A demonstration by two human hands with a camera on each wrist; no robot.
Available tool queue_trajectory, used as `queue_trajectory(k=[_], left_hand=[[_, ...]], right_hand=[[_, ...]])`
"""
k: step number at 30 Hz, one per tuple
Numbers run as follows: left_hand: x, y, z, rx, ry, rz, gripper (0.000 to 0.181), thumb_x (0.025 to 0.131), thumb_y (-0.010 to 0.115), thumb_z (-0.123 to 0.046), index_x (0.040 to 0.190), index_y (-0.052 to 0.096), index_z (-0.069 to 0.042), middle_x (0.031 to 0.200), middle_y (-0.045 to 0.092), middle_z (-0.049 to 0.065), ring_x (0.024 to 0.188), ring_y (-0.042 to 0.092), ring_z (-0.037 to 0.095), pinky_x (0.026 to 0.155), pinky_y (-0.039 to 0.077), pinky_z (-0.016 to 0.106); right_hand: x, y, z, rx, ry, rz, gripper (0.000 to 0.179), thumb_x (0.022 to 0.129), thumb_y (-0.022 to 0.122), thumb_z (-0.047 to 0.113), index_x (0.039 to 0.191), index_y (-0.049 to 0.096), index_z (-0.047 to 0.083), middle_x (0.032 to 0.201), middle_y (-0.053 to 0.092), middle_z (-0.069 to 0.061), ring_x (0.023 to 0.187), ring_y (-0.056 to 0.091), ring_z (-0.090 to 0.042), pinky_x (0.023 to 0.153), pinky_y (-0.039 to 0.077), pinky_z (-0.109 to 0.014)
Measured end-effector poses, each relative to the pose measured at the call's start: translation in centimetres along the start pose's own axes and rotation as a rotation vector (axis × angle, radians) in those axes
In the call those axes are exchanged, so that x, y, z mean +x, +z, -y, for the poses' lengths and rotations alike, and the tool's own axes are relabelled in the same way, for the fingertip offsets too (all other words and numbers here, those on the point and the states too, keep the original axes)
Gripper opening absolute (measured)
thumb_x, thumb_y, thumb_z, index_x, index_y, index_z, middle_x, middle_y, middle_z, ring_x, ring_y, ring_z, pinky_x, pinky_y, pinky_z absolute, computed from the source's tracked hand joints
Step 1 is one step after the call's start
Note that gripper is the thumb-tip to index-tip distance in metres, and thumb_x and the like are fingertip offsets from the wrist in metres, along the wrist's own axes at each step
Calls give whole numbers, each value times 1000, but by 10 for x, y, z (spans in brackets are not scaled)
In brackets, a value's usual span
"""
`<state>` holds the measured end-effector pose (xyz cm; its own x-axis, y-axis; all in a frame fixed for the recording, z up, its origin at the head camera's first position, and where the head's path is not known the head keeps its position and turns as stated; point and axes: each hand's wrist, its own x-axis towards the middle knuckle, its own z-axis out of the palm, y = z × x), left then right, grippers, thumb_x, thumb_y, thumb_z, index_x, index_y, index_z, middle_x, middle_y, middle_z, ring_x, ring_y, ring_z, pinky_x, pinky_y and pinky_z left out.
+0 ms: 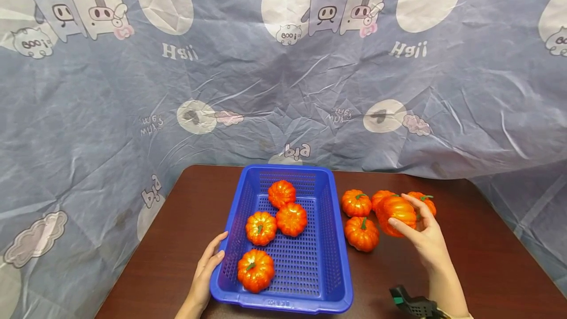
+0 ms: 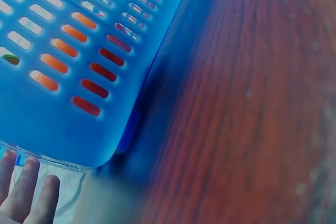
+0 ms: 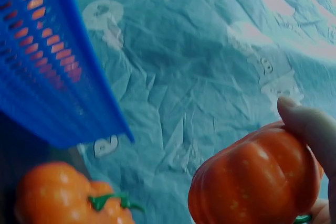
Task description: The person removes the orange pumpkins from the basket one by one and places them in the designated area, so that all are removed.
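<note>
My right hand [image 1: 429, 240] holds a small orange pumpkin [image 1: 396, 209] between thumb and fingers, above other pumpkins right of the basket. In the right wrist view, the thumb [image 3: 307, 124] lies over the held pumpkin [image 3: 252, 182], and a bit of green stem shows below. My left hand [image 1: 204, 271] is at the left rim of a blue plastic basket [image 1: 340, 260], its fingertips touching the edge. Seen from the left wrist, its fingers [image 2: 23, 187] are nearly straight beside the rim. Inside the basket sit several pumpkins [image 1: 256, 271], grouped toward the left and back.
Right of the basket, several pumpkins stand on the dark brown table [image 1: 487, 260], including one near the rim [image 1: 356, 203], one in front [image 1: 362, 234] and one behind the right hand [image 1: 423, 201]. A grey-blue printed cloth [image 1: 248, 78] hangs behind the table.
</note>
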<state>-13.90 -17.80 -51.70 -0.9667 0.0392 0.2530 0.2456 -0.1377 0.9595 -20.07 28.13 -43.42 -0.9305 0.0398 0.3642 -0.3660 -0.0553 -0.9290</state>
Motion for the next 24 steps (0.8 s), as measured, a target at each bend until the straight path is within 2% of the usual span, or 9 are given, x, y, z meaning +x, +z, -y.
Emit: queue_trajectory(k=[6, 11, 14, 16, 21, 24], left_hand=[[0, 0, 0, -10, 5, 1, 43, 98, 36, -11, 140, 36, 0, 143, 36, 6, 124, 42, 7, 95, 39, 21], [0, 0, 0, -11, -1, -5, 43, 98, 37, -12, 140, 36, 0, 141, 39, 3, 121, 44, 9, 93, 41, 22], [-1, 0, 0, -15, -2, -3, 43, 98, 36, -12, 140, 36, 0, 140, 40, 4, 120, 46, 10, 92, 42, 23], [-1, 0, 0, -15, 2, 2, 43, 98, 36, -12, 140, 36, 0, 141, 39, 5, 120, 45, 10, 93, 41, 23], [-1, 0, 0, -9, 20, 13, 43, 98, 35, -11, 140, 35, 0, 144, 34, 9, 124, 41, 8, 95, 39, 21], [-1, 0, 0, -6, 25, 14, 43, 98, 36, -11, 140, 35, 0, 145, 34, 9, 125, 40, 7, 95, 38, 20]], right_hand=[[-4, -15, -5, -69, 74, -141, 66, 82, 62, -11, 139, 39, 14, 117, 43, 1, 92, 52, -6, 69, 48, -14], [-5, -28, -19, -88, 125, -188, 51, 88, 61, -1, 133, 46, 17, 109, 47, 7, 90, 52, 0, 70, 45, -10], [-5, -34, -27, -127, 168, -178, 42, 90, 60, 5, 128, 49, 20, 108, 48, 9, 89, 52, 1, 70, 45, -11], [-5, -37, -31, -217, 205, -156, 42, 91, 61, 11, 130, 47, 20, 110, 43, 7, 88, 50, 0, 69, 45, -12], [-5, -42, -39, -482, 292, -76, 69, 88, 66, 23, 144, 28, 10, 124, 33, -3, 96, 43, -6, 72, 42, -14], [-5, -44, -43, -558, 317, -43, 82, 84, 72, 25, 147, 22, 9, 134, 30, -11, 102, 41, -13, 74, 38, -14]])
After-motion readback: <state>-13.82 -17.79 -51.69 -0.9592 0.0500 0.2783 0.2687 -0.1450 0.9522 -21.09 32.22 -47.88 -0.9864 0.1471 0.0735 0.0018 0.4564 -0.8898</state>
